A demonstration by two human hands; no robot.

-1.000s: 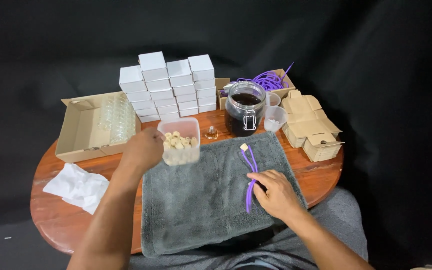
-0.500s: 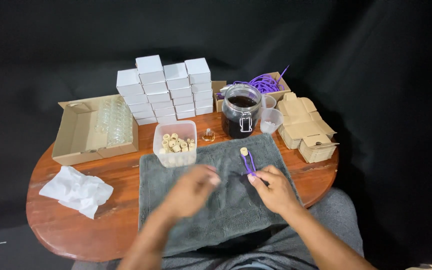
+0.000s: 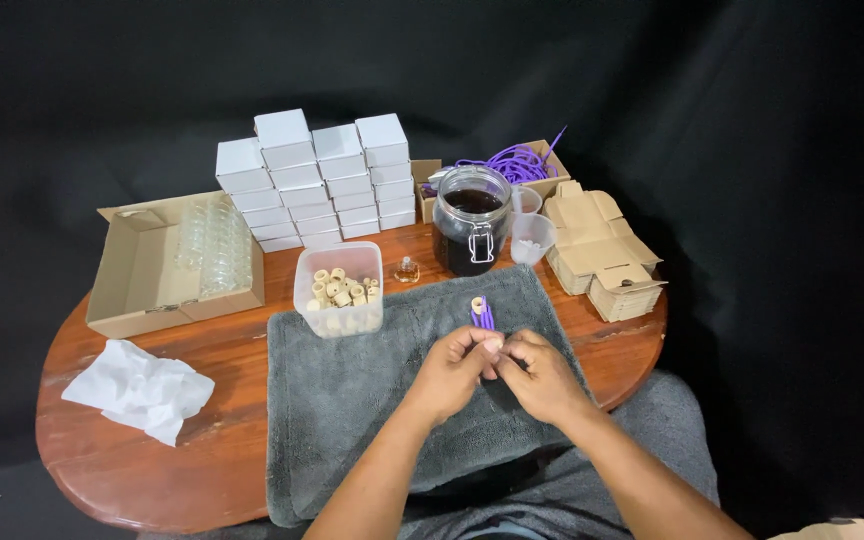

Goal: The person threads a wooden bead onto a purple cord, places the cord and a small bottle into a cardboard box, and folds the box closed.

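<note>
Pinching a purple cord between them, left hand and right hand meet over the grey towel; cork tub just beyond.

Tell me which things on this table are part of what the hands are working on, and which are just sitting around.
In use: left hand, right hand, purple cord, cork, grey towel.
Idle: white boxes, dark jar, crumpled tissue, tub of corks.

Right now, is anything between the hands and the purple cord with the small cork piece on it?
No. Both hands, left and right, already pinch the purple cord over the grey towel, with the cork piece at its top.
</note>
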